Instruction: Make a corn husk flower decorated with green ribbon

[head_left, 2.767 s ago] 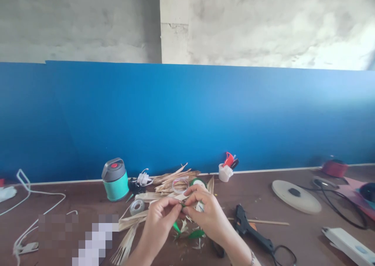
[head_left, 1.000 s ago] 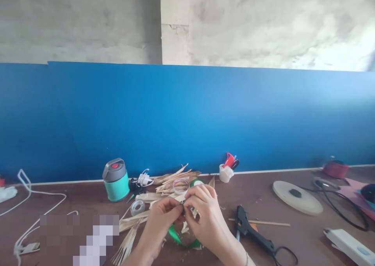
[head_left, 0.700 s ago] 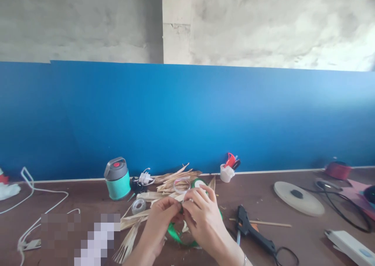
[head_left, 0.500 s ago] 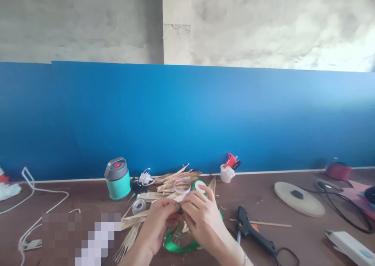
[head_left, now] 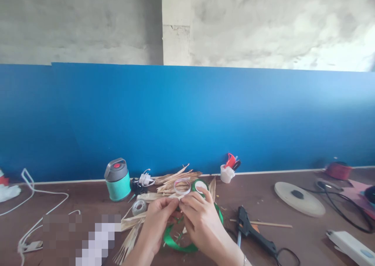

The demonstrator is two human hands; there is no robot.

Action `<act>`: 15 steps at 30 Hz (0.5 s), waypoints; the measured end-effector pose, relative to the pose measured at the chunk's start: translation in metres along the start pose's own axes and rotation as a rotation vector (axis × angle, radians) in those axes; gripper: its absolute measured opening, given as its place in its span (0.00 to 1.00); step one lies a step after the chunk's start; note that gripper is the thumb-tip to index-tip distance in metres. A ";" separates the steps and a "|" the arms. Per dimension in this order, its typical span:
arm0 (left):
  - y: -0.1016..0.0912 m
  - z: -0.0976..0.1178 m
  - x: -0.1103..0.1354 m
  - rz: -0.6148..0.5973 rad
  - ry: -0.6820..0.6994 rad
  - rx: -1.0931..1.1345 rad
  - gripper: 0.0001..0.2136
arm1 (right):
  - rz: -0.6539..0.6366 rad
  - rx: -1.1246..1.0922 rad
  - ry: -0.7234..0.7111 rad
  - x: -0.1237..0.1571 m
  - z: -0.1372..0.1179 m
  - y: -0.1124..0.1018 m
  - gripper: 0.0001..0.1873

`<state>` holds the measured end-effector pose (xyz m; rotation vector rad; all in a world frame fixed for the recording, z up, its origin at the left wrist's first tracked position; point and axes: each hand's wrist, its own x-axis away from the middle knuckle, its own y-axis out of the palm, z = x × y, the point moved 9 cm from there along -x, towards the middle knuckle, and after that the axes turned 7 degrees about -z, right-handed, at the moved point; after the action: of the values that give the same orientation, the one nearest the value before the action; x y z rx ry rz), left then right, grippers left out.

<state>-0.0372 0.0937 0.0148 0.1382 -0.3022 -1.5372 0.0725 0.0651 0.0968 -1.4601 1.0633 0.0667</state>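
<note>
My left hand (head_left: 158, 221) and my right hand (head_left: 202, 219) meet fingertip to fingertip low in the middle of the head view. Both are closed in a pinch, apparently on a green ribbon (head_left: 180, 247); the fingers mostly hide the pinched part. The ribbon loops below them on the table and shows again beyond my right wrist. Just behind my right hand lies a ribbon roll (head_left: 200, 186) with a white core. Dry corn husks (head_left: 168, 182) are spread behind and left of my hands. A clear tape roll (head_left: 138, 207) lies near my left hand.
To the right, a black glue gun (head_left: 249, 229) lies by a thin wooden stick (head_left: 272, 224). A teal jar (head_left: 118, 184) and a white cup (head_left: 227, 174) of tools stand near the blue partition (head_left: 187, 121). Farther right are a round lid (head_left: 310, 205) and cables. White cords (head_left: 43, 215) trail on the left.
My fingertips have shifted slightly up and left, still pressed together. The ribbon loop below has moved a little, and more of it shows beside my right wrist.
</note>
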 end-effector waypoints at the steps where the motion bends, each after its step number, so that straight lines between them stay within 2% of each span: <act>1: 0.000 0.004 0.000 -0.003 0.026 -0.039 0.14 | -0.001 -0.034 0.014 -0.001 0.000 -0.003 0.12; 5: 0.000 0.019 0.003 -0.014 0.130 -0.222 0.14 | 0.026 -0.177 0.144 -0.004 0.014 -0.013 0.14; 9: 0.005 0.025 0.005 -0.039 0.208 -0.312 0.15 | 0.009 -0.289 0.289 -0.002 0.029 -0.008 0.12; 15: 0.015 0.030 0.010 -0.090 0.314 -0.385 0.14 | -0.022 -0.359 0.348 -0.002 0.035 0.002 0.10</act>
<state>-0.0309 0.0870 0.0489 0.0880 0.2519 -1.6067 0.0886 0.0947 0.0881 -1.8528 1.3673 -0.0142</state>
